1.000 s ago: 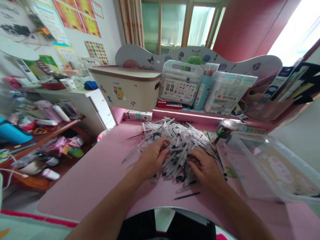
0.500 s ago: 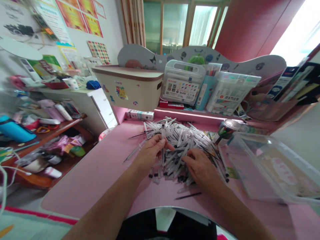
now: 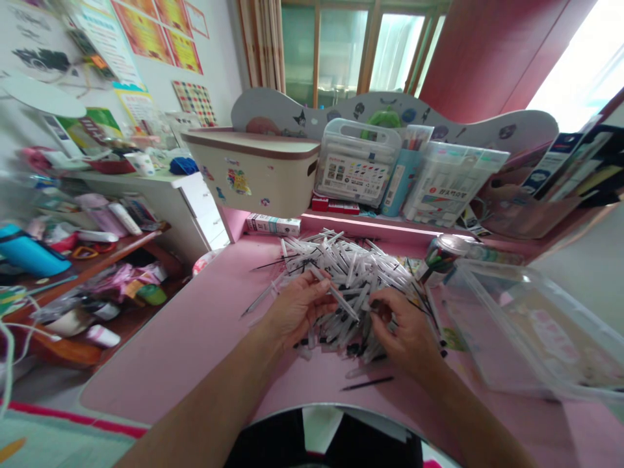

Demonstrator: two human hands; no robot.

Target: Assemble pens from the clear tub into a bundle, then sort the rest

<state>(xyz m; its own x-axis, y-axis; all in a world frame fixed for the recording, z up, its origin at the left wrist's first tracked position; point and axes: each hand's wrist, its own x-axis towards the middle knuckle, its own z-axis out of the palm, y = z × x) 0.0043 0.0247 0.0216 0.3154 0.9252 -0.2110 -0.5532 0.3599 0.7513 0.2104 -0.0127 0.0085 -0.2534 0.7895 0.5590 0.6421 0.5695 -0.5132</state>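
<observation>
A clear-barrelled pen (image 3: pixel 341 301) is pinched in my left hand (image 3: pixel 303 305), slanting down to the right with its lower end toward my other hand. My right hand (image 3: pixel 400 328) is closed at the right of that end, thumb and fingertips together around a small dark piece that looks like a pen cap (image 3: pixel 376 304). Under and behind both hands spreads a heap of white and clear pen parts (image 3: pixel 351 260), with dark refills and black caps among them. Near the desk's front edge lies one dark refill (image 3: pixel 366 383).
On the right stands a clear plastic bin (image 3: pixel 487 351), beside a can holding pens (image 3: pixel 446 253). The shelf behind carries a beige storage box (image 3: pixel 258 172), a marker case (image 3: pixel 358 162) and a clear pen box (image 3: pixel 451 185). The desk top (image 3: pixel 185 351) is pink.
The pen in my left hand has tipped from upright to slanting down rightward. My right hand has lifted from the heap and turned, with its fingers now pinched around a small dark piece.
</observation>
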